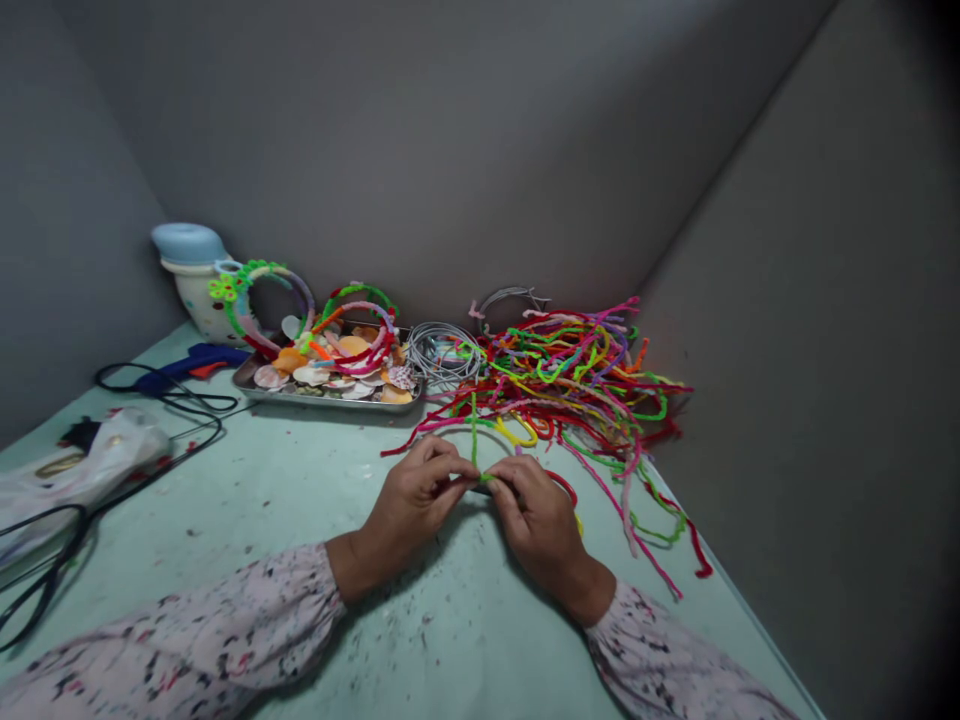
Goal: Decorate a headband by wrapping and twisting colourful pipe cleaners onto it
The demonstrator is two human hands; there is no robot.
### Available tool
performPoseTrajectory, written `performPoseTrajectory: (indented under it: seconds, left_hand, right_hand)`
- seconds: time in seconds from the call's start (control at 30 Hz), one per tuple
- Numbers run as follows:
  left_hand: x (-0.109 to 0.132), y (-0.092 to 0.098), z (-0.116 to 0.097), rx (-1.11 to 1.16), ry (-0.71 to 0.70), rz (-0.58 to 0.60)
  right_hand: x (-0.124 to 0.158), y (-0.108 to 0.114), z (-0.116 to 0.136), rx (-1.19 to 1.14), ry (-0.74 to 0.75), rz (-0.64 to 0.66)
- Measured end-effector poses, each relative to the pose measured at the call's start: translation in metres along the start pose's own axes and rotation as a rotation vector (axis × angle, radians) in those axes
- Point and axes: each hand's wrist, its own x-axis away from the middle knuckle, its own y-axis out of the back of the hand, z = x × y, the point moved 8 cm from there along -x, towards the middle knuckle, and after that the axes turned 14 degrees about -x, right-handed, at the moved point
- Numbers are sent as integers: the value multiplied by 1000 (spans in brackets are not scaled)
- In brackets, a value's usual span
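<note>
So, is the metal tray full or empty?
Full: pink and orange seashells cover the rectangular metal tray, with pipe-cleaner hoops on top.

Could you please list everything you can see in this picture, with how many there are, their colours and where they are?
Pile of pipe cleaners: many, mixed bright colours, right of the tray
Metal tray: one, silver, back of the table
Seashells: many, white and orange, in the tray
Pipe-cleaner hoops: several, multicoloured, on and beside the tray
Wire coils: two, silver, behind the pile's left edge
Glue gun: one, blue, back left
Scissors: one pair, black, front left
Plastic bag: one, white, left
Lidded container: one, white and pale blue, back left corner
Table: one, pale green
Green pipe cleaner: one, in both hands
Left hand: one, pinching it
Right hand: one, pinching it
</note>
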Motion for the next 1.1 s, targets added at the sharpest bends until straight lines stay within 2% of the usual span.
performPoseTrajectory:
  seconds: [0.8,1.1]
  left_hand:
    - [1,-1,0,-26,8,21]
    - [0,3,-3,41,3,-21]
  right_hand:
    - [2,3,4,33,44,-10]
    - [1,4,7,45,67,-23]
